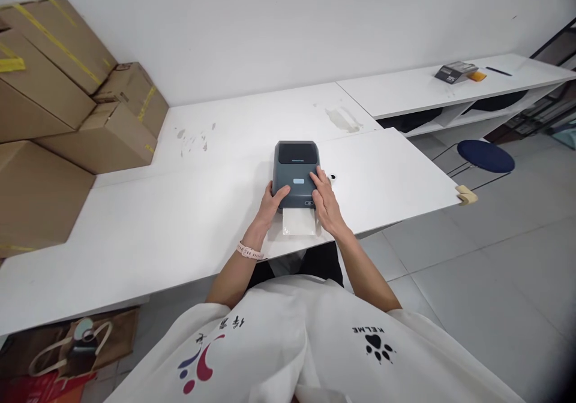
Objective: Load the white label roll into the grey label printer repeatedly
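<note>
A dark grey-blue label printer [296, 178] sits on the white table in front of me, with a black window at its far end. A white label sheet [299, 222] in shiny film sticks out from its near edge. My left hand [269, 204] grips the printer's left side, thumb on the top and the other fingers mostly hidden. Along the right side lies my right hand [326, 202], its fingers stretched out and touching the top near the edge. A small white round piece with a dark centre [332, 178] is just beyond the right fingers.
Cardboard boxes [49, 109] are stacked at the table's left end. The white table [180, 211] has a padded corner [466, 195] at right. A small dark box [455, 72] lies on the far counter. A blue stool [486, 155] stands beyond the table; bags [76, 346] are below left.
</note>
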`<state>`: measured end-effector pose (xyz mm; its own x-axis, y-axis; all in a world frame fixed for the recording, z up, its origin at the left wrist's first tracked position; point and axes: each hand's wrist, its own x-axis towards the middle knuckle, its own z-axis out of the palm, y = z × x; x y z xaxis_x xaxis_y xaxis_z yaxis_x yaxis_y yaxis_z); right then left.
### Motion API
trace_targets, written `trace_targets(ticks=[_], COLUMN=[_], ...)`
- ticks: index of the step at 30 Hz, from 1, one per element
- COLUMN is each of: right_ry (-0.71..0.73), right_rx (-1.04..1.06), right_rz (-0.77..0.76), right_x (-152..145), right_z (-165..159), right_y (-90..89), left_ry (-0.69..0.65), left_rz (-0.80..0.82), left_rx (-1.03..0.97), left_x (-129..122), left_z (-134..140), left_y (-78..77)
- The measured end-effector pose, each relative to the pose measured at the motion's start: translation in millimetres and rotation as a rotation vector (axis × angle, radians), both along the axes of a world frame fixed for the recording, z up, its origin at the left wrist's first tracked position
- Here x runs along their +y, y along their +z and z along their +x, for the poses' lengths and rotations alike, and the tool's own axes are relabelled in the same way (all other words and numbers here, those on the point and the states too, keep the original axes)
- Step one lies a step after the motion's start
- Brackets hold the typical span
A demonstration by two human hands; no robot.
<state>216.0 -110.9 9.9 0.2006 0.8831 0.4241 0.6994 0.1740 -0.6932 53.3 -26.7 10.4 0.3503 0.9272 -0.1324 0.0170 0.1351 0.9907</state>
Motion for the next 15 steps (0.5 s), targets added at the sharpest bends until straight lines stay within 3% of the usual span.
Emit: trace_targets(ticks=[3,8,12,15], right_ry=[-0.011,-0.036,-0.023,-0.007], right_rx=[-0.004,0.026,0.043,0.048], right_rz=[-0.005,-0.012,0.003,0.016], right_x=[-2.0,-1.5,-0.1,0.3], right_z=[-3.1,-7.5,-6.8,-4.7], right_y=[-3.6,-5.6,-6.7,-6.8], left_ry=[-0.045,0.024,0.005,0.144], left_rz=[-0.038,0.016,0.027,0.005], left_rx=[-0.108,-0.094,-0.106,-0.001], left_x=[-4.5,0.1,-3.9,-27.3], left_z=[-2.2,2.5,0.2,-9.7], left_y=[-2.2,-3.7,-5.5,-14.9])
